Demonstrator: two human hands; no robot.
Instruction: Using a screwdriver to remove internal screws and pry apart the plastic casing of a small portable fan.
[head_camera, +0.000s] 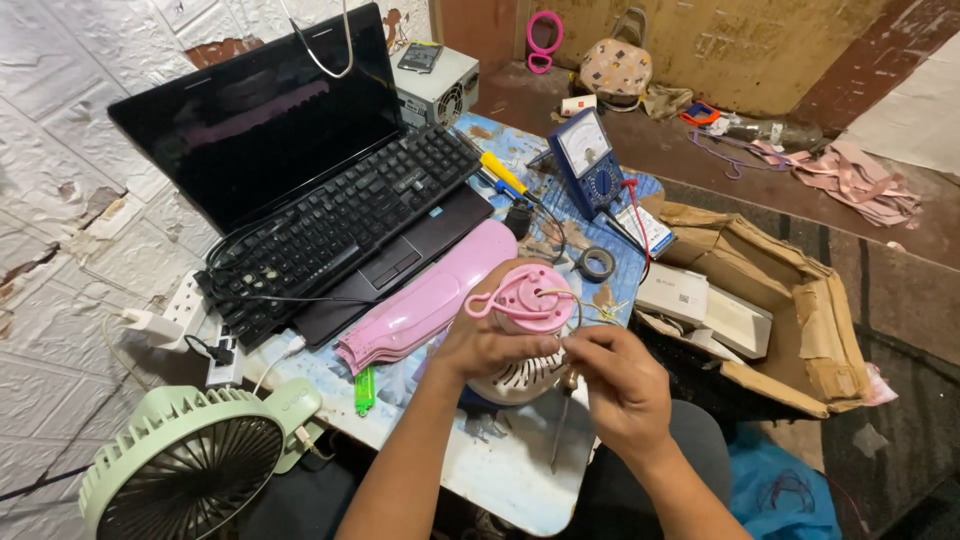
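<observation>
left hand (490, 345): gripping round pink-and-white plastic fan housing (525, 320)
right hand (620, 385): fingers pinched on thin metal screwdriver (562, 420), tip down
nearby: black laptop (300, 180), blue multimeter (592, 160)

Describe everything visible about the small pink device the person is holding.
The pink device is a small round plastic unit with a looped pink handle on top and a white slotted lower part. It is held tilted above the table's front edge. The left hand grips its side; the right hand pinches a thin wire coming from it, a screwdriver hanging beneath. A long pink cover lies just behind it.
</observation>
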